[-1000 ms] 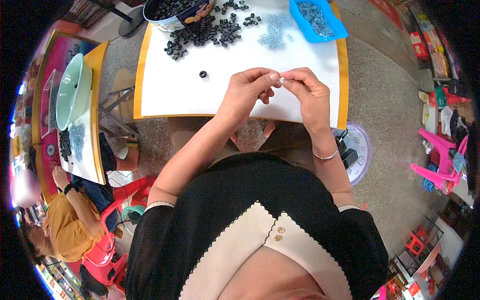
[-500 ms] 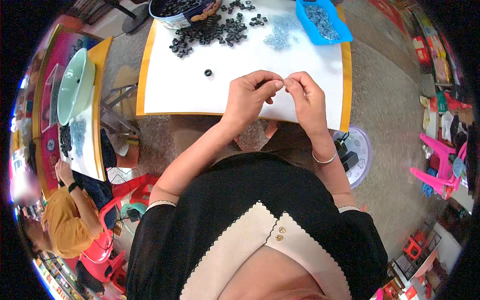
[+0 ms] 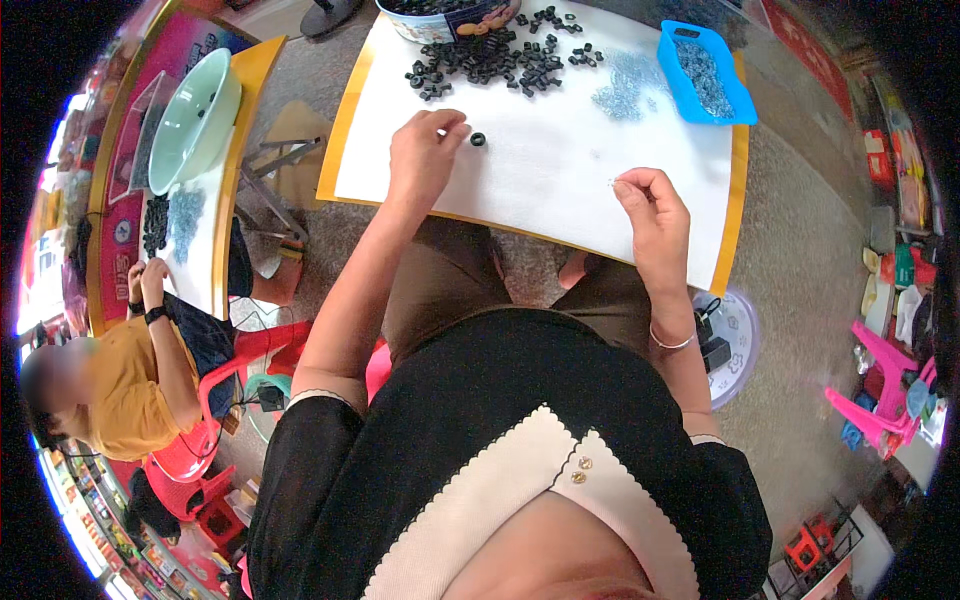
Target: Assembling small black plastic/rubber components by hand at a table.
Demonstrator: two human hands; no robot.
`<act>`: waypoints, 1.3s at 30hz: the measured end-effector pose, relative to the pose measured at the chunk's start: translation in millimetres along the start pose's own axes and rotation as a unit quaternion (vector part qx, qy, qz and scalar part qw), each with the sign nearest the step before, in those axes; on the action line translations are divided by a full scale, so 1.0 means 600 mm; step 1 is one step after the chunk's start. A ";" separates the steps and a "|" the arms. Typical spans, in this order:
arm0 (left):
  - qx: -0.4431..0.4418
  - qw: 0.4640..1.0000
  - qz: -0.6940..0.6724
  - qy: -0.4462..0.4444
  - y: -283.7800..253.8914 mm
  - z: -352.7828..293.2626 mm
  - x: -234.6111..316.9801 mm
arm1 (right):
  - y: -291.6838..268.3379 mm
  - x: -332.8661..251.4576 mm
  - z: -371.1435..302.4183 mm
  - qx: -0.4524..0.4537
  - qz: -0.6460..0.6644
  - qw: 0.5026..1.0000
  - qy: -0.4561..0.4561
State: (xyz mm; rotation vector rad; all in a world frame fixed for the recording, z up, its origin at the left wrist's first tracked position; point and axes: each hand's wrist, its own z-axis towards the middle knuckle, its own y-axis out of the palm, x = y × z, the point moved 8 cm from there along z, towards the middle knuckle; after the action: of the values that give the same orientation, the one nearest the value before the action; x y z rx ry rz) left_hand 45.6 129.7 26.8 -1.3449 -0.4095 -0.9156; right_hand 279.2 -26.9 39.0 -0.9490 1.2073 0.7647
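Observation:
On the white-topped table (image 3: 540,190), my left hand (image 3: 418,165) is closed with its fingertips curled together, just left of a single black ring-shaped part (image 3: 478,139). Whatever those fingers hold, if anything, is hidden. Over the right side of the tabletop, my right hand (image 3: 660,225) pinches a tiny clear piece (image 3: 613,183) between thumb and forefinger. A heap of small black parts (image 3: 485,60) lies beyond my left hand. Tiny clear bluish pieces (image 3: 625,88) are spread at the far right, beside a blue tray (image 3: 742,105) holding more of them.
A round tub (image 3: 415,27) of black parts stands at the far edge. To the left, a co-worker in a yellow top (image 3: 140,385) sits at another table with a pale green basin (image 3: 225,120). A lilac basin (image 3: 735,370) is on the floor at right, below the table.
My hands, together at the fingertips before, have separated. The left has moved left and away from me to beside the black ring; the right stays pinched at the right. The view has shifted.

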 end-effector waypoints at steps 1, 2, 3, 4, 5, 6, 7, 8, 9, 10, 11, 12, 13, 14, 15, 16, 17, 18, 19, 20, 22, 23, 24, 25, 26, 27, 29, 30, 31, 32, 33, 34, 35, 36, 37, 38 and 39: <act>-0.049 0.999 0.017 0.016 0.018 0.001 0.002 | 0.005 -0.001 0.000 -0.001 0.000 1.000 -0.001; -0.098 0.994 0.034 0.031 0.035 0.000 0.003 | 0.011 -0.005 -0.001 -0.005 0.002 1.000 -0.014; -0.100 0.991 0.046 0.074 0.039 -0.002 0.010 | 0.015 -0.010 -0.002 -0.009 0.003 1.000 -0.026; -0.098 0.991 0.046 0.073 0.039 -0.003 0.006 | 0.017 -0.013 -0.002 -0.011 0.003 1.000 -0.028; -0.105 0.987 0.066 0.100 0.041 -0.005 0.007 | 0.019 -0.014 -0.002 -0.014 -0.007 1.000 -0.021; -0.113 0.982 0.086 0.126 0.041 -0.008 0.020 | 0.020 -0.015 -0.001 -0.017 -0.019 1.000 -0.014; -0.111 0.982 0.086 0.125 0.035 -0.010 0.026 | 0.024 -0.016 -0.001 -0.018 -0.020 1.000 -0.016; -0.152 0.988 -0.031 0.012 0.035 -0.015 0.006 | 0.032 -0.018 0.000 -0.020 -0.012 1.000 -0.018; -0.187 0.966 -0.147 -0.101 0.037 -0.028 -0.008 | 0.043 -0.023 0.001 -0.023 -0.003 1.000 -0.021; -0.184 0.967 -0.147 -0.102 0.031 -0.034 -0.007 | 0.057 -0.030 0.002 -0.026 -0.003 0.999 -0.022; -0.197 0.890 -0.359 -0.203 0.041 -0.050 -0.016 | 0.074 -0.043 0.002 -0.037 0.002 0.999 -0.038; -0.197 0.758 -0.549 -0.291 0.053 -0.070 -0.015 | 0.090 -0.055 0.002 -0.049 0.006 0.997 -0.053; -0.205 0.728 -0.591 -0.280 0.051 -0.082 -0.003 | 0.104 -0.061 0.002 -0.057 -0.014 0.994 -0.088; -0.205 0.698 -0.624 -0.286 0.052 -0.097 0.008 | 0.114 -0.068 0.001 -0.062 -0.014 0.994 -0.088; -0.204 0.677 -0.646 -0.288 0.051 -0.108 0.015 | 0.128 -0.086 0.000 -0.076 -0.026 0.991 -0.111; -0.203 0.656 -0.667 -0.289 0.050 -0.116 0.020 | 0.141 -0.100 -0.002 -0.088 -0.037 0.986 -0.134; -0.197 0.655 -0.669 -0.290 0.047 -0.123 0.018 | 0.148 -0.106 -0.004 -0.092 -0.039 0.984 -0.145; -0.211 0.634 -0.687 -0.286 0.047 -0.129 0.024 | 0.154 -0.109 -0.006 -0.097 -0.040 0.984 -0.146; -0.225 0.613 -0.703 -0.282 0.047 -0.134 0.030 | 0.157 -0.113 -0.007 -0.095 -0.035 0.983 -0.155; -0.222 0.612 -0.705 -0.281 0.044 -0.137 0.031 | 0.159 -0.118 -0.008 -0.092 -0.031 0.982 -0.164; -0.219 0.633 -0.691 -0.273 0.039 -0.139 0.035 | 0.161 -0.125 -0.011 -0.092 -0.040 0.981 -0.168; -0.218 0.631 -0.693 -0.272 0.037 -0.140 0.038 | 0.162 -0.128 -0.011 -0.089 -0.046 0.980 -0.172; -0.215 0.652 -0.676 -0.266 0.034 -0.139 0.039 | 0.163 -0.129 -0.012 -0.091 -0.049 0.980 -0.173; -0.210 0.674 -0.659 -0.260 0.030 -0.139 0.039 | 0.163 -0.131 -0.013 -0.090 -0.069 0.977 -0.183; -0.209 0.672 -0.661 -0.258 0.028 -0.140 0.042 | 0.164 -0.133 -0.013 -0.090 -0.088 0.973 -0.193; -0.201 0.693 -0.643 -0.255 0.024 -0.139 0.041 | 0.165 -0.136 -0.014 -0.093 -0.089 0.972 -0.196; -0.188 0.715 -0.626 -0.249 0.016 -0.142 0.038 | 0.171 -0.142 -0.018 -0.107 -0.127 0.964 -0.208; -0.200 0.745 -0.591 -0.235 0.015 -0.146 0.037 | 0.172 -0.143 -0.021 -0.111 -0.127 0.963 -0.212; -0.210 0.775 -0.553 -0.222 0.014 -0.148 0.036 | 0.176 -0.135 -0.022 -0.132 -0.126 0.965 -0.191; -0.205 0.776 -0.554 -0.220 0.008 -0.149 0.033 | 0.181 -0.128 -0.021 -0.153 -0.125 0.966 -0.169; -0.231 0.746 -0.582 -0.225 0.010 -0.154 0.032 | 0.182 -0.127 -0.018 -0.157 -0.128 0.964 -0.170; -0.256 0.715 -0.609 -0.229 0.012 -0.161 0.032 | 0.190 -0.103 -0.012 -0.210 -0.063 0.973 -0.070; -0.270 0.700 -0.618 -0.236 0.015 -0.170 0.026 | 0.201 -0.079 -0.013 -0.258 0.002 0.966 0.033; -0.268 0.700 -0.619 -0.235 0.011 -0.174 0.021 | 0.200 -0.078 -0.010 -0.260 0.000 0.965 0.031; -0.302 0.668 -0.640 -0.229 0.013 -0.183 0.025 | 0.217 -0.062 -0.020 -0.326 0.086 0.935 0.115; -0.334 0.635 -0.659 -0.224 0.016 -0.192 0.030 | 0.235 -0.053 -0.034 -0.385 0.170 0.885 0.198; -0.323 0.606 -0.690 -0.227 0.017 -0.195 0.025 | 0.242 -0.055 -0.031 -0.388 0.168 0.885 0.197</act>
State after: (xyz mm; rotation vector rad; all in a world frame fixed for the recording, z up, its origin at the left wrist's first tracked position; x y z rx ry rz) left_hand 34.3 13.8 4.8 -1.8401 -1.8326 -2.1322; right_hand 135.9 17.7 42.2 -1.6318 1.4648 1.4458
